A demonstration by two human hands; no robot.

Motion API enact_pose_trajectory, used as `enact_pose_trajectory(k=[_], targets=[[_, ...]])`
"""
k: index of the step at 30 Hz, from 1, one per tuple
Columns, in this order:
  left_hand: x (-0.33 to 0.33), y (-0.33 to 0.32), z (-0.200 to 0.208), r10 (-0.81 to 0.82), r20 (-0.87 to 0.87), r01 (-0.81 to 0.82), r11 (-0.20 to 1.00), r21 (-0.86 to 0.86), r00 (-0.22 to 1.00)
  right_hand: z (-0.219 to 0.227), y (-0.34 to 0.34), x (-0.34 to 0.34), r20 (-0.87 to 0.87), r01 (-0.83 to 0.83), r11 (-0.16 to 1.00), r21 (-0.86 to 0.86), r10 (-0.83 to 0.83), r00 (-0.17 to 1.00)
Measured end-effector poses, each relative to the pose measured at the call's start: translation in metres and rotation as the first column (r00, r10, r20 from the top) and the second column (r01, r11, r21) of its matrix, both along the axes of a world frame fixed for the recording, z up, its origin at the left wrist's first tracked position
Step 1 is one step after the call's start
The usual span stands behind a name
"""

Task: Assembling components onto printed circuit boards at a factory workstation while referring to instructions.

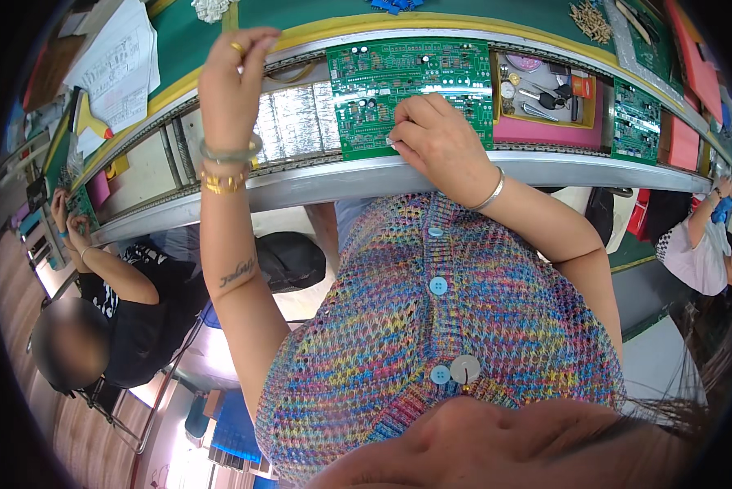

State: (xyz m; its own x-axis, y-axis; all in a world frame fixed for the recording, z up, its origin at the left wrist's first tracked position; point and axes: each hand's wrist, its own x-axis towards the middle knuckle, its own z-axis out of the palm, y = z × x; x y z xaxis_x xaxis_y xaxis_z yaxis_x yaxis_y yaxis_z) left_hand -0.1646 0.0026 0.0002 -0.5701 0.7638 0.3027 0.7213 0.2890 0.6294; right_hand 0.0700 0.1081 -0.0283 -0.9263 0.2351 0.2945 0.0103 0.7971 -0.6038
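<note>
A green circuit board (pixel 362 94) with several small parts on it lies across the rails of the conveyor. Over its lower middle is my right hand (pixel 447 151), fingers bent and thumb against the index finger. A tiny pale piece (pixel 390 141) shows at those fingertips, too small to name; it is at the board's surface. My left hand (pixel 234 85) is raised left of the board, above the conveyor's far rail. Its thumb and index finger come together in a pinch, and whatever may be between them cannot be made out.
Right of the board, a yellow-edged box (pixel 545 96) holds keys and small items. Another circuit board (pixel 636 122) lies farther right. Blue parts (pixel 396 5) and tan parts (pixel 591 22) sit on the far green bench. Papers (pixel 117 73) lie at left; co-workers sit on both sides.
</note>
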Motion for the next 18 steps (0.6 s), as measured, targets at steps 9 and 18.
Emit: enact_pose_trajectory(k=[9, 18], targets=[[0.066, -0.047, 0.007, -0.009, 0.609, 0.120, 0.983, -0.141, 0.793, 0.009, 0.004, 0.003, 0.026, -0.109, 0.981, 0.158, 0.107, 0.994], [0.106, -0.046, -0.005, -0.239, 0.120, 0.254, 0.958, -0.130, 0.964, 0.022, 0.043, -0.007, -0.128, 0.069, 0.994, 0.088, -0.058, 0.990]])
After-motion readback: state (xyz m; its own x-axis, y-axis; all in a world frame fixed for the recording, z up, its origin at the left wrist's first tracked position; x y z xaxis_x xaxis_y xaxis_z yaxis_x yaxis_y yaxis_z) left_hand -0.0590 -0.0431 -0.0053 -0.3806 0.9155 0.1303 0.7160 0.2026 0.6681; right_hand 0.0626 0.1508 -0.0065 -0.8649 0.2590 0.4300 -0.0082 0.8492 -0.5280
